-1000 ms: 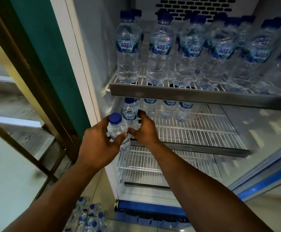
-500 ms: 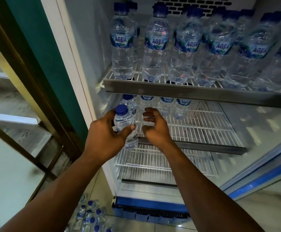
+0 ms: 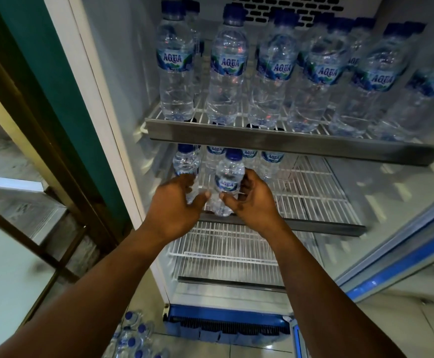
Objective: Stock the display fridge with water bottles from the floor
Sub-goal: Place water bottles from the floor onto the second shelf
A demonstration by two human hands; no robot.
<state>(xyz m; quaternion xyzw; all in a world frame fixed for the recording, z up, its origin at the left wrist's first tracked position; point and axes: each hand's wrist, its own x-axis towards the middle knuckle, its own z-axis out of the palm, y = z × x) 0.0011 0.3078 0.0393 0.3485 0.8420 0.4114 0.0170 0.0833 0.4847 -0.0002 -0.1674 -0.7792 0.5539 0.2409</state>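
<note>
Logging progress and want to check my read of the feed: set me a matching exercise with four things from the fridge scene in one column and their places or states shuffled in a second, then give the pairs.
Column 1
1. small bottle
2. tall bottles
3. spare bottles
4. fridge door

Column 2
A. on the floor, lower left
B. swung open at the right
C. at the front edge of the middle shelf, right hand curled round it
D. standing in a row on the top shelf

Pairs: 1-C, 2-D, 3-A, 4-B
</note>
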